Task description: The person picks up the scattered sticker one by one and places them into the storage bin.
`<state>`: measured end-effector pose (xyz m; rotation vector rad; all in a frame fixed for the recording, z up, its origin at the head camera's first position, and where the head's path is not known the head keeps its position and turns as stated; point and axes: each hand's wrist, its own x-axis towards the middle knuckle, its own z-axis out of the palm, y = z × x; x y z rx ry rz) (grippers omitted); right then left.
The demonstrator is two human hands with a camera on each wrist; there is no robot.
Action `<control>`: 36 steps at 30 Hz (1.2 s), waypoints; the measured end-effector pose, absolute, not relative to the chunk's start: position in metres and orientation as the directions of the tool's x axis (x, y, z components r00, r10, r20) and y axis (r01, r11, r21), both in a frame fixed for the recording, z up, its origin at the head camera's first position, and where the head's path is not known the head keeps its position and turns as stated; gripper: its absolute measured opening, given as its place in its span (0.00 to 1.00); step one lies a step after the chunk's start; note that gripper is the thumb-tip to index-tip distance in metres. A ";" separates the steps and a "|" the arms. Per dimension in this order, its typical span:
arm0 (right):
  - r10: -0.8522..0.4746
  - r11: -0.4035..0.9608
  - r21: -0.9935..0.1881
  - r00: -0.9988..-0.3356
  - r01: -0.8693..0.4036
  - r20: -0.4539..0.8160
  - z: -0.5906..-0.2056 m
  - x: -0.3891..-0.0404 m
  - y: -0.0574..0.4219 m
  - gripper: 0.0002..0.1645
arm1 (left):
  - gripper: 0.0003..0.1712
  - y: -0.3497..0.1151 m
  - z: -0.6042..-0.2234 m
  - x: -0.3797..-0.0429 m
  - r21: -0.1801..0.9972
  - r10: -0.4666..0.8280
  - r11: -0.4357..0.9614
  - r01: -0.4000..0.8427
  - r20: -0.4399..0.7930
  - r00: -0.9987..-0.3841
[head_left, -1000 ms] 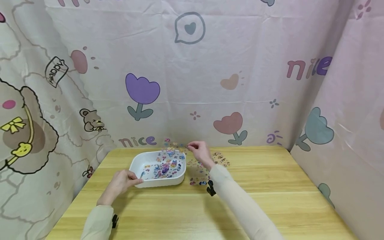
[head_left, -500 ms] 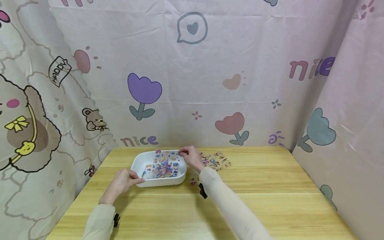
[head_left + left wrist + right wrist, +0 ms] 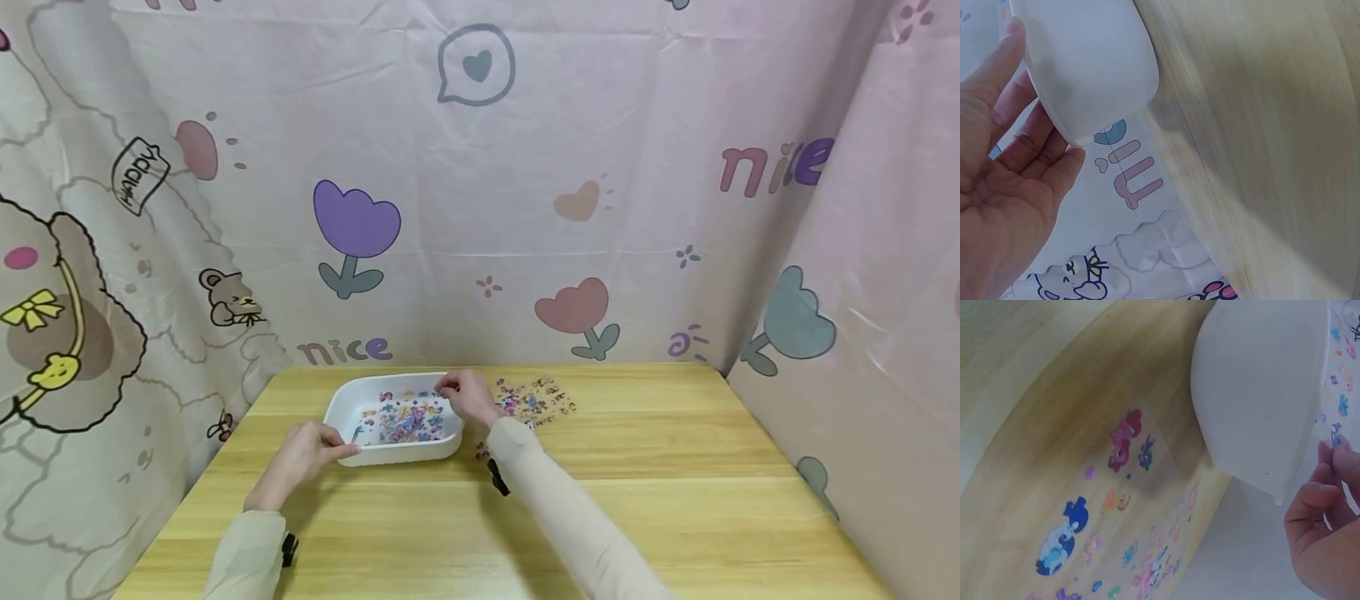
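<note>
My left hand (image 3: 303, 458) grips the near left corner of a white plastic tray (image 3: 405, 453), thumb on the rim and fingers against the outer wall in the left wrist view. My right hand (image 3: 470, 398) is over the tray's far right side. Between its thumb and fingertips it pinches the corner of a clear sticker sheet (image 3: 1342, 381) printed with small colourful figures. Inside the tray, colourful stickers (image 3: 408, 421) show, with the held sheet overlapping them. The right wrist view shows the tray's outer wall (image 3: 1260, 387) beside the right hand.
More clear sticker sheets (image 3: 536, 400) lie on the wooden table (image 3: 637, 467) right of the tray, partly hidden by the right forearm. One shows larger pony-like figures (image 3: 1063, 544). A patterned curtain (image 3: 465, 192) hangs behind the table and along both sides.
My right hand has moved left and lowered the sticker sheet from above the tray's back right rim into the tray. The left hand stays at its corner.
</note>
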<state>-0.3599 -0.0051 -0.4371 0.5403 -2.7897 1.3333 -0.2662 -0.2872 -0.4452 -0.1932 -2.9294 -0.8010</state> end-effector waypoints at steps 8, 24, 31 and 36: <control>-0.304 0.580 -0.752 -0.940 -0.312 0.155 -0.440 -0.361 -0.007 0.12 | 0.12 -0.288 -0.445 -0.264 0.503 0.089 0.853 0.140 0.123 -0.988; -0.274 0.703 -0.597 -0.922 -0.387 0.275 -0.444 -0.362 -0.011 0.09 | 0.13 -0.289 -0.449 -0.263 0.485 0.090 0.863 0.140 0.126 -0.988; -0.259 0.735 -0.558 -0.919 -0.386 0.296 -0.447 -0.364 -0.010 0.09 | 0.14 -0.288 -0.446 -0.264 0.481 0.090 0.866 0.137 0.120 -0.989; -0.224 0.751 -0.543 -0.919 -0.375 0.326 -0.449 -0.366 -0.005 0.10 | 0.13 -0.287 -0.445 -0.263 0.485 0.091 0.863 0.139 0.120 -0.989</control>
